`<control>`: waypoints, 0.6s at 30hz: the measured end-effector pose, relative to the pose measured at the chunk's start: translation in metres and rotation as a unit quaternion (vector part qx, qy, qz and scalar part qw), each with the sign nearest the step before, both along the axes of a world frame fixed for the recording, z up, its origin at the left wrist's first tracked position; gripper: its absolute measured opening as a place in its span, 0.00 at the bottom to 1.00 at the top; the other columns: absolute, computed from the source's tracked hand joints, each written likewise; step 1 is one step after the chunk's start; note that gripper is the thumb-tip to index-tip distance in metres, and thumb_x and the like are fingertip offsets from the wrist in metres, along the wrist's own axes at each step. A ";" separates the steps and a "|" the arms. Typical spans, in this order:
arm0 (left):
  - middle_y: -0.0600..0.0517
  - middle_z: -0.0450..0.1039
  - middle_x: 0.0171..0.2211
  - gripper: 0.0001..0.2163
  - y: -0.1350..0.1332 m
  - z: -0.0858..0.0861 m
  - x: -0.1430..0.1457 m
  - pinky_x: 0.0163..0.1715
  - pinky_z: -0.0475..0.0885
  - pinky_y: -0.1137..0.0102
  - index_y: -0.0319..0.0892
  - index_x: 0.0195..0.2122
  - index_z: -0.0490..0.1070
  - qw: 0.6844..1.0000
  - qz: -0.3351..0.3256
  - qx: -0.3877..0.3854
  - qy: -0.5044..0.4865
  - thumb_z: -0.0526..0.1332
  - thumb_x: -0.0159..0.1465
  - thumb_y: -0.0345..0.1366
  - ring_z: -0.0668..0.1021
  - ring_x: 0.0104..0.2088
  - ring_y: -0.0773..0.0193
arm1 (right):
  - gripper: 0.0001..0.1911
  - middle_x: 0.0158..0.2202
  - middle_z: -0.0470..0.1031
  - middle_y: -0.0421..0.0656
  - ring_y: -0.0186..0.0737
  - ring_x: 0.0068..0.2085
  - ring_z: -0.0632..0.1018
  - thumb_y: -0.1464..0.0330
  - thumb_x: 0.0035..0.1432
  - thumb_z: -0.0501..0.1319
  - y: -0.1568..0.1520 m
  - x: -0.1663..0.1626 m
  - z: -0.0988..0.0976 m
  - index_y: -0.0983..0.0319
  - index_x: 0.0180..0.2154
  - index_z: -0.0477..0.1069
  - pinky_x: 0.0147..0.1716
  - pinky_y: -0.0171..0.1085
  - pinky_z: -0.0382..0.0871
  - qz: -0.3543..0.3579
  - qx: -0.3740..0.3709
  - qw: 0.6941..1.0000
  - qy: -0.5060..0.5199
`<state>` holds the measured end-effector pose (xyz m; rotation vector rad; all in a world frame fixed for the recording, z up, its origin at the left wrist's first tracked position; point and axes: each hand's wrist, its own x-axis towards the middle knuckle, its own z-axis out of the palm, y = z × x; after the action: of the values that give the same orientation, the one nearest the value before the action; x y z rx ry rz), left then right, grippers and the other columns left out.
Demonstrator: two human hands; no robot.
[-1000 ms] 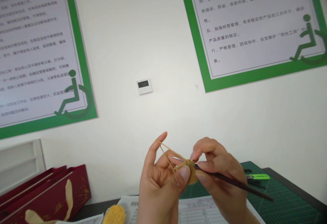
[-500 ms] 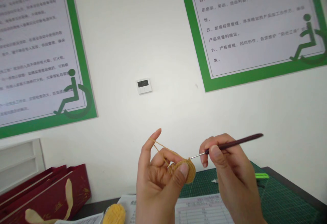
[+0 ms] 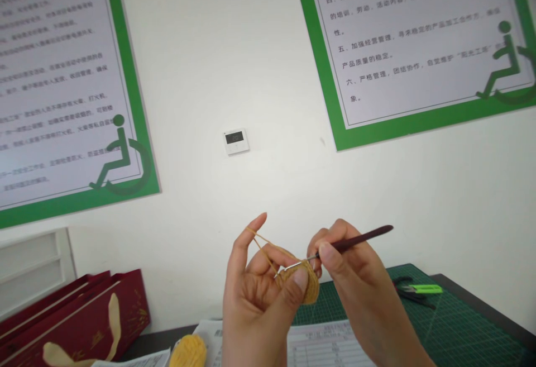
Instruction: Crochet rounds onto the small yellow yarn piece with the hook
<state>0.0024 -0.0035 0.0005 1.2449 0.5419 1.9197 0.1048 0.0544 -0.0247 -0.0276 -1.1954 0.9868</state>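
Head view: two green-framed wall posters point(image 3: 419, 48) hang above one bench point(image 3: 144, 346) carrying one green cutting mat point(image 3: 460, 328). Two hands work mid-air, left hand point(image 3: 255, 300) and right hand point(image 3: 360, 283), with one yellow yarn ball point(image 3: 188, 351) parked on the bench below, probably to feed slack. Left thumb and fingers are clamped on the one yellow crochet disc point(image 3: 309, 286) to steady it. Right fingers are closed pencil-style on the one crochet hook point(image 3: 355, 239), tip at the disc's edge, and the raised left index keeps the one yarn strand point(image 3: 263, 241) taut.

light: bright, even | shadows: faint | glare: washes the posters point(image 3: 419, 43) | edges: slightly warped, poster text soft
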 end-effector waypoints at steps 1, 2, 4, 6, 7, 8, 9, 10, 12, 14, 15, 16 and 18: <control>0.57 0.74 0.27 0.36 0.000 0.000 0.000 0.27 0.71 0.73 0.49 0.64 0.64 1.000 0.002 0.002 -0.003 0.73 0.56 0.25 0.74 0.25 0.68 | 0.05 0.29 0.74 0.38 0.34 0.31 0.75 0.66 0.66 0.63 0.001 0.002 -0.002 0.57 0.35 0.72 0.30 0.34 0.71 -0.069 0.056 0.996 -0.003; 0.57 0.74 0.27 0.37 -0.001 -0.001 0.000 0.26 0.71 0.74 0.50 0.65 0.65 1.000 0.002 0.002 -0.006 0.74 0.56 0.25 0.74 0.25 0.68 | 0.03 0.30 0.74 0.39 0.35 0.32 0.76 0.70 0.66 0.62 0.003 0.005 -0.003 0.56 0.37 0.73 0.30 0.35 0.71 -0.144 0.120 0.982 -0.012; 0.56 0.75 0.27 0.37 -0.001 -0.001 0.000 0.27 0.72 0.73 0.50 0.65 0.65 1.000 -0.010 -0.005 -0.013 0.74 0.55 0.24 0.75 0.25 0.67 | 0.12 0.32 0.77 0.41 0.39 0.33 0.77 0.77 0.62 0.62 0.005 0.011 -0.007 0.55 0.43 0.75 0.31 0.40 0.73 -0.301 0.264 0.915 -0.045; 0.55 0.76 0.27 0.36 -0.001 -0.001 -0.001 0.29 0.73 0.72 0.47 0.64 0.67 0.998 -0.060 -0.028 -0.019 0.74 0.54 0.24 0.76 0.26 0.66 | 0.20 0.33 0.80 0.41 0.40 0.31 0.77 0.80 0.55 0.66 0.007 0.015 -0.011 0.54 0.46 0.75 0.32 0.44 0.74 -0.422 0.369 0.825 -0.073; 0.54 0.76 0.28 0.35 -0.001 -0.001 -0.002 0.30 0.73 0.72 0.45 0.63 0.69 0.994 -0.097 -0.046 -0.026 0.74 0.54 0.24 0.76 0.27 0.66 | 0.21 0.33 0.81 0.41 0.42 0.32 0.78 0.81 0.55 0.67 0.007 0.014 -0.012 0.54 0.46 0.75 0.33 0.46 0.75 -0.463 0.380 0.798 -0.062; 0.53 0.76 0.28 0.35 -0.001 0.000 -0.004 0.31 0.74 0.72 0.42 0.62 0.71 0.988 -0.134 -0.066 -0.036 0.75 0.52 0.24 0.77 0.28 0.66 | 0.20 0.32 0.80 0.41 0.41 0.31 0.77 0.80 0.57 0.66 0.007 0.012 -0.013 0.54 0.47 0.75 0.32 0.46 0.75 -0.453 0.386 0.802 -0.049; 0.53 0.75 0.28 0.34 0.000 0.000 -0.005 0.32 0.74 0.72 0.40 0.60 0.73 0.981 -0.167 -0.086 -0.047 0.76 0.51 0.24 0.77 0.28 0.67 | 0.17 0.31 0.79 0.41 0.40 0.29 0.76 0.78 0.61 0.63 0.006 0.009 -0.013 0.54 0.49 0.74 0.30 0.45 0.73 -0.408 0.368 0.835 -0.028; 0.53 0.75 0.29 0.34 0.000 0.001 -0.006 0.33 0.74 0.73 0.39 0.59 0.74 0.975 -0.192 -0.101 -0.057 0.76 0.50 0.23 0.77 0.29 0.68 | 0.13 0.30 0.78 0.41 0.40 0.28 0.75 0.74 0.65 0.61 0.004 0.005 -0.012 0.54 0.49 0.74 0.28 0.44 0.72 -0.352 0.349 0.869 0.012; 0.53 0.74 0.29 0.33 -0.001 0.002 -0.009 0.34 0.75 0.75 0.38 0.58 0.76 0.969 -0.210 -0.108 -0.066 0.76 0.49 0.23 0.78 0.31 0.68 | 0.05 0.29 0.75 0.41 0.41 0.31 0.75 0.69 0.68 0.60 0.000 -0.003 -0.010 0.54 0.44 0.73 0.28 0.42 0.71 -0.236 0.246 0.938 0.064; 0.52 0.74 0.29 0.33 -0.001 0.003 -0.012 0.33 0.74 0.75 0.38 0.60 0.75 0.973 -0.201 -0.098 -0.058 0.75 0.51 0.23 0.78 0.30 0.67 | 0.04 0.28 0.73 0.39 0.39 0.30 0.74 0.65 0.71 0.57 -0.004 -0.008 -0.007 0.54 0.43 0.71 0.29 0.40 0.71 -0.144 0.165 0.971 0.097; 0.52 0.74 0.29 0.33 0.000 0.003 -0.014 0.33 0.74 0.75 0.39 0.60 0.74 0.976 -0.191 -0.095 -0.052 0.75 0.51 0.23 0.77 0.30 0.67 | 0.05 0.28 0.72 0.39 0.39 0.30 0.73 0.65 0.71 0.56 -0.005 -0.008 -0.004 0.54 0.42 0.70 0.30 0.39 0.70 -0.108 0.136 0.979 0.103; 0.51 0.74 0.30 0.34 0.000 0.003 -0.015 0.33 0.74 0.74 0.39 0.61 0.74 0.977 -0.183 -0.095 -0.046 0.75 0.52 0.23 0.77 0.30 0.67 | 0.06 0.26 0.72 0.38 0.38 0.29 0.73 0.64 0.72 0.55 -0.006 -0.007 -0.002 0.54 0.40 0.69 0.30 0.39 0.70 -0.074 0.111 0.986 0.102; 0.50 0.74 0.30 0.34 0.001 0.002 -0.016 0.34 0.74 0.72 0.39 0.61 0.73 0.979 -0.177 -0.099 -0.037 0.75 0.51 0.24 0.76 0.31 0.65 | 0.11 0.24 0.68 0.37 0.37 0.27 0.70 0.62 0.72 0.54 -0.006 -0.005 0.002 0.56 0.36 0.67 0.28 0.37 0.67 -0.001 0.066 0.994 0.090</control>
<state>-0.0141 -0.0021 0.0024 1.0582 0.4290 1.5665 0.1002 0.0483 -0.0229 0.1602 -1.0919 0.8872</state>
